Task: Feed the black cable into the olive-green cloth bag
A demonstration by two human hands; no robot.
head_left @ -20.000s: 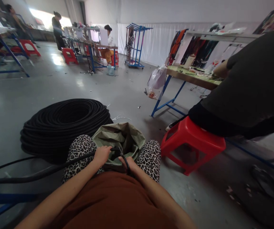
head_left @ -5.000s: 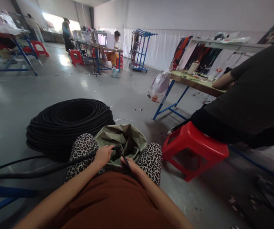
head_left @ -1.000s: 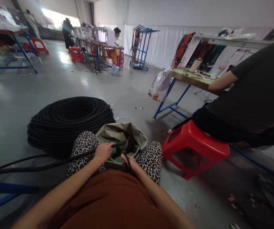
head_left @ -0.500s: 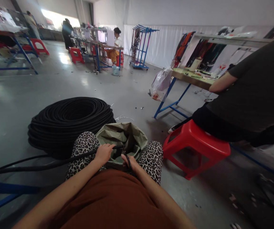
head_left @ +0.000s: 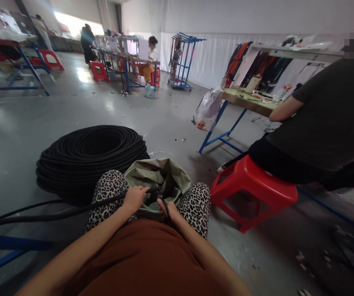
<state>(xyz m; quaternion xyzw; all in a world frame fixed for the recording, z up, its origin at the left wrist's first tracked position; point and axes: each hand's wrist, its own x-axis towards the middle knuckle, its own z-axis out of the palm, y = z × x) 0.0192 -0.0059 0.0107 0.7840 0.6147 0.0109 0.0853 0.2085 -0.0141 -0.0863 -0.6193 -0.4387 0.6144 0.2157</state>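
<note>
My left hand (head_left: pixel 134 199) is closed round a thick black cord (head_left: pixel 103 202) that runs in from the left across my knee. The cord's end sticks out to the right of my fingers, over an open green sack (head_left: pixel 177 174) between my knees. Dark-handled scissors (head_left: pixel 165 207) are in my right hand (head_left: pixel 171 210), their blades at the cord near its end. Whether the blades are parted is too small to tell. Beyond my left knee lies a big coil of black cord (head_left: pixel 72 164) on the floor.
A red stool (head_left: pixel 257 181) stands to the right, with a person in a dark shirt (head_left: pixel 334 111) seated on it at a workbench (head_left: pixel 251 102). A plastic bag (head_left: pixel 209 107) hangs from the bench. Blue metal bars (head_left: pixel 17 242) are at lower left. Other people work farther back.
The hands, cord and scissors look almost unchanged. The standing person at the far left has shifted an arm, and the seated person at right has moved slightly.
</note>
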